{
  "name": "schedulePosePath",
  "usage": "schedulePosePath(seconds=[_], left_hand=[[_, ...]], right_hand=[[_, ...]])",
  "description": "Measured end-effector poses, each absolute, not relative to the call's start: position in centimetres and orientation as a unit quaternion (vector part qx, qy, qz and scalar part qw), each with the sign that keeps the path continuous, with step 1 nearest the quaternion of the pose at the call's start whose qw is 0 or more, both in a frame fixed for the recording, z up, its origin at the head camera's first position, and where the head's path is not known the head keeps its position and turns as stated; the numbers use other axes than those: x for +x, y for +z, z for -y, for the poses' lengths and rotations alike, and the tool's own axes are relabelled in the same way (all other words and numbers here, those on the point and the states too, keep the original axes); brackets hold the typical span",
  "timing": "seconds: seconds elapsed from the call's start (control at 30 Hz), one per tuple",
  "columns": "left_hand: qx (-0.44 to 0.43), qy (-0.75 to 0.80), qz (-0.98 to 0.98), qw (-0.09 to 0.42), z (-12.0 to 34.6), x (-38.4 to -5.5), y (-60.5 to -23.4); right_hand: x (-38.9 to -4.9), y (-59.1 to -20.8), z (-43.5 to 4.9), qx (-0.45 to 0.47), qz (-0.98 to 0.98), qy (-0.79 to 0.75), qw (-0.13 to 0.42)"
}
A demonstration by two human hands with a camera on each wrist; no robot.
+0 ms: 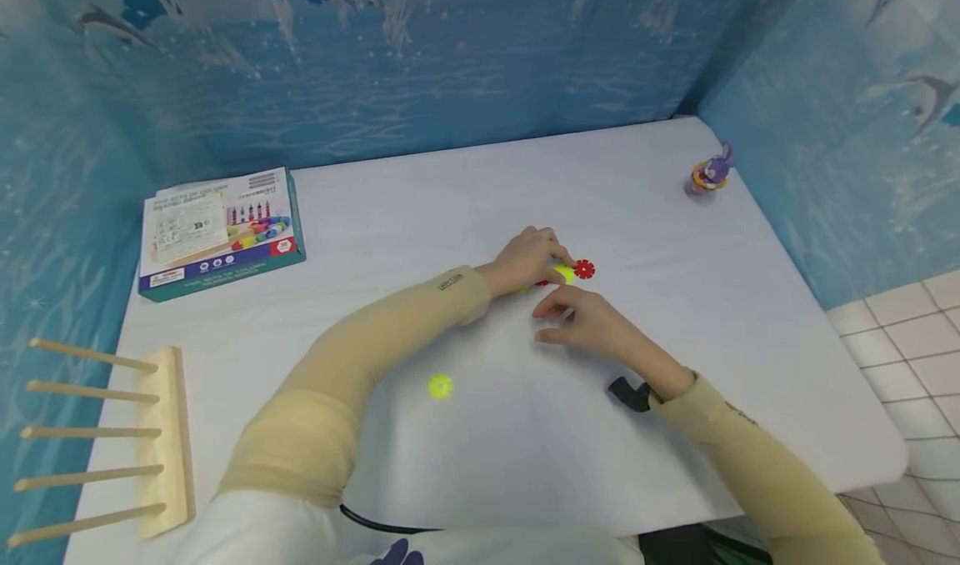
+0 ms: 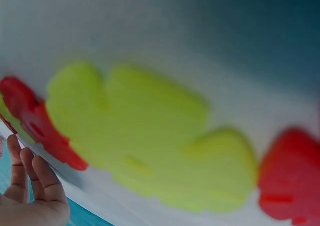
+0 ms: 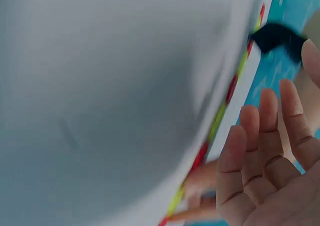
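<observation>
A row of red and yellow notched plastic flower discs lies on the white table, partly hidden by my left hand. The thumb and index finger of that hand sit at either side of a yellow disc, beside the red disc at the row's right end. Seen close up in the left wrist view are yellow discs with a red disc beside them. My right hand, fingers apart and slightly bent, hovers just in front of the row and holds nothing; its palm faces the right wrist view.
A single yellow disc lies nearer the front. On the left are a game box and a wooden stand with several pegs. A small purple toy figure stands near the back right corner. Dolphin-patterned curtains hang around the table.
</observation>
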State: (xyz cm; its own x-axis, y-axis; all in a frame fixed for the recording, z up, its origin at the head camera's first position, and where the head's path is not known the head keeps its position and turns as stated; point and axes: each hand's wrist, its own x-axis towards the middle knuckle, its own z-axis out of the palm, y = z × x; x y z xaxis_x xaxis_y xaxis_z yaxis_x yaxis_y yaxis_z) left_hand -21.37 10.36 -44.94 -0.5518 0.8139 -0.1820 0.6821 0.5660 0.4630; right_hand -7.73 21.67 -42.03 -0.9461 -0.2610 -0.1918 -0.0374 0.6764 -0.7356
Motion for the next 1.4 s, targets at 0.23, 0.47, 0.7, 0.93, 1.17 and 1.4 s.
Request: schedulePosePath(seconds=[0.23, 0.47, 0.7, 0.93, 1.17, 1.4], left_hand=[[0.430, 0.162, -0.867, 0.195, -10.3, -21.3, -44.7], [0.429, 0.162, -0.864, 0.208, -10.3, -21.3, -44.5], [0.423, 0.186, -0.862, 0.211, -10.3, -21.3, -44.5], [0.415, 0.183, -0.863, 0.221, -10.5, -21.4, -44.9], [0.405, 0.189, -0.867, 0.221, -10.4, -21.2, -44.9], [0.404, 0.189, -0.868, 0.220, -10.6, -21.0, -44.7]], right_hand=[[-6.8, -43.4, -16.2, -0.164, -0.882, -0.403, 0.182], [-6.9, -44.0, -12.8, -0.197, -0.879, -0.384, 0.204], [-6.9, -44.0, -11.0, -0.214, -0.888, -0.355, 0.199], [-6.1, -44.5, -9.4, -0.214, -0.909, -0.322, 0.154], [-5.5, -44.4, -8.7, -0.190, -0.916, -0.315, 0.163], [-5.3, -43.9, -8.7, -0.182, -0.906, -0.324, 0.201]])
